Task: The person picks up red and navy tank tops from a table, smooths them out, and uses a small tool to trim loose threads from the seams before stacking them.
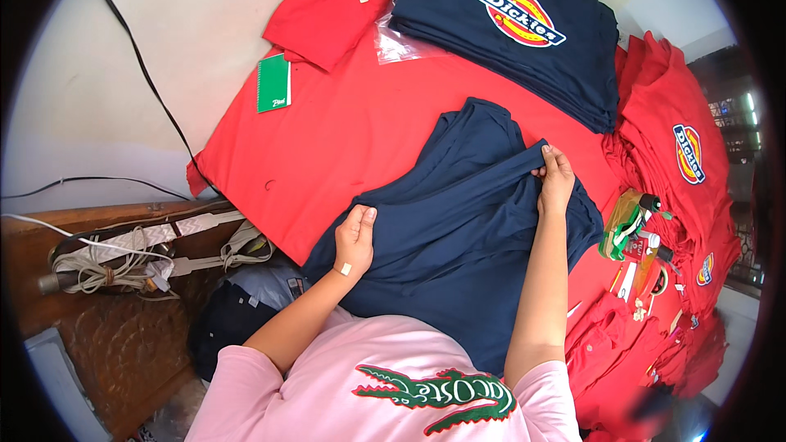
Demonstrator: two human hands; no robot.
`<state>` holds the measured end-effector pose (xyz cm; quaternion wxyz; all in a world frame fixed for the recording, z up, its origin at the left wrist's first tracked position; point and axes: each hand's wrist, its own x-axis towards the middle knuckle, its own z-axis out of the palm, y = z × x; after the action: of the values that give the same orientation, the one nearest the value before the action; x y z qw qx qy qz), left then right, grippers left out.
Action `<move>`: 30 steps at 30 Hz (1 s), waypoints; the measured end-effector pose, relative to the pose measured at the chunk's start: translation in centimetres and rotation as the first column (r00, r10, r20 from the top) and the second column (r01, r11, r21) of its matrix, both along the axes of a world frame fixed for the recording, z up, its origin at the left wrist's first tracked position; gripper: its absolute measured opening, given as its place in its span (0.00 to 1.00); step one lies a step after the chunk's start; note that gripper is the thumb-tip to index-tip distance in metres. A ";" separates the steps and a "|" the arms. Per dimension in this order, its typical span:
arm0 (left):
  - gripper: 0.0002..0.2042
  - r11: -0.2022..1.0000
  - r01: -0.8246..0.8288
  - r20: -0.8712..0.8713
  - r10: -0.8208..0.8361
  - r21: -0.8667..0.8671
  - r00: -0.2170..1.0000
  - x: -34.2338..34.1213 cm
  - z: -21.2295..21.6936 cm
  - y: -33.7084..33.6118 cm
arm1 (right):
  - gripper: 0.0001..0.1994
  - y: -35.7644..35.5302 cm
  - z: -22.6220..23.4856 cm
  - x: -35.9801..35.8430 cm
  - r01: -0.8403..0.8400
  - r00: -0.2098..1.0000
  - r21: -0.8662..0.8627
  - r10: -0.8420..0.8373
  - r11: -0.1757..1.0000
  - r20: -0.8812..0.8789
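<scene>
A plain navy shirt [442,245] lies loosely spread over the near part of a red cloth surface, its lower part hanging toward my body. My left hand [355,239] is closed on the shirt's left side, thumb uppermost. Farther right, my right hand [556,176] pinches a raised edge of the same shirt between thumb and fingers. The fabric is stretched in long folds between both hands. A narrow part of the shirt points away from me at the top. A small tan patch sits at my left wrist.
A stack of folded navy shirts [524,65] with a printed badge stands at the back, beside clear plastic. Red shirts [679,139] are heaped at right. A tape dispenser [626,225] and small tools lie nearby. A green notebook [273,83] rests far left; coiled cords [110,266] hang at left.
</scene>
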<state>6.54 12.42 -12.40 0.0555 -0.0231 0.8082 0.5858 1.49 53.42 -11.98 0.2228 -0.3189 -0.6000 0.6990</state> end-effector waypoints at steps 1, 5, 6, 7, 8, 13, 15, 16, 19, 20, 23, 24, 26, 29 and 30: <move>0.14 1.000 0.015 -0.018 -0.015 -0.006 1.000 0.2 0.2 0.0 | 0.09 0.3 0.0 0.1 -0.008 1.000 -0.016 0.008 1.000 -0.028; 0.05 0.764 0.551 -0.559 -0.632 -0.335 0.537 2.1 3.0 -1.0 | 0.13 2.4 1.6 1.8 0.216 0.962 -0.242 -0.249 0.946 -0.112; 0.07 0.655 0.680 -0.501 -0.732 -0.329 0.462 3.4 4.1 -0.8 | 0.14 2.9 2.1 2.0 0.355 0.926 -0.137 -0.368 0.925 -0.086; 0.09 0.559 0.775 -0.420 -0.804 -0.296 0.421 4.6 3.5 -1.1 | 0.15 3.1 2.6 2.0 0.476 0.875 -0.034 -0.478 0.879 -0.074; 0.08 0.576 0.770 -0.421 -0.791 -0.274 0.443 5.0 2.8 -1.7 | 0.13 3.5 3.3 1.7 0.467 0.884 0.032 -0.466 0.884 -0.040; 0.07 0.905 0.319 -0.397 -0.412 -0.282 0.820 0.8 4.5 -2.1 | 0.12 -0.9 5.0 -3.3 -0.174 0.981 0.536 0.195 0.826 0.017; 0.14 0.938 0.066 -0.376 -0.200 -0.340 0.905 -1.0 4.9 -2.2 | 0.17 -5.4 6.9 -5.5 -0.314 0.944 0.753 0.276 0.579 0.181; 0.15 0.945 0.061 -0.288 -0.159 -0.322 0.944 -1.5 4.4 -2.6 | 0.20 -6.7 6.9 -6.4 -0.340 0.927 0.817 0.311 0.466 0.208; 0.18 0.905 0.119 -0.205 -0.217 -0.408 0.954 -2.5 3.1 -4.3 | 0.19 -8.6 6.5 -7.4 -0.410 0.890 0.854 0.344 0.321 0.298; 0.19 0.876 0.148 -0.205 -0.266 -0.459 0.942 -2.7 2.9 -4.6 | 0.17 -8.5 6.6 -7.5 -0.444 0.881 0.841 0.322 0.309 0.347; 0.16 0.875 0.151 -0.227 -0.281 -0.461 0.932 -2.8 1.9 -5.2 | 0.10 -8.9 6.5 -6.6 -0.344 0.930 0.837 0.279 0.425 0.240; 0.15 0.903 0.141 -0.209 -0.242 -0.407 0.948 -3.0 1.9 -4.9 | 0.10 -8.4 6.5 -6.2 -0.311 0.938 0.838 0.286 0.449 0.195; 0.12 0.948 0.115 -0.165 -0.170 -0.297 0.971 -3.1 2.1 -4.2 | 0.09 -7.1 6.3 -5.4 -0.255 0.950 0.835 0.286 0.488 0.123; 0.08 0.916 0.052 -0.353 -0.205 -0.398 0.913 -2.6 3.8 -4.3 | 0.09 -7.2 9.5 -2.3 -0.337 0.940 0.701 0.260 0.629 0.220; 0.09 0.902 0.029 -0.519 -0.275 -0.431 0.810 -2.5 5.1 -4.2 | 0.09 -6.6 9.4 -0.8 -0.290 0.955 0.645 0.256 0.707 0.149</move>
<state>4.08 8.20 -7.32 -0.1457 0.2074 0.8897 0.3797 0.71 46.78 -2.60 0.2007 -0.1440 -0.8535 0.4588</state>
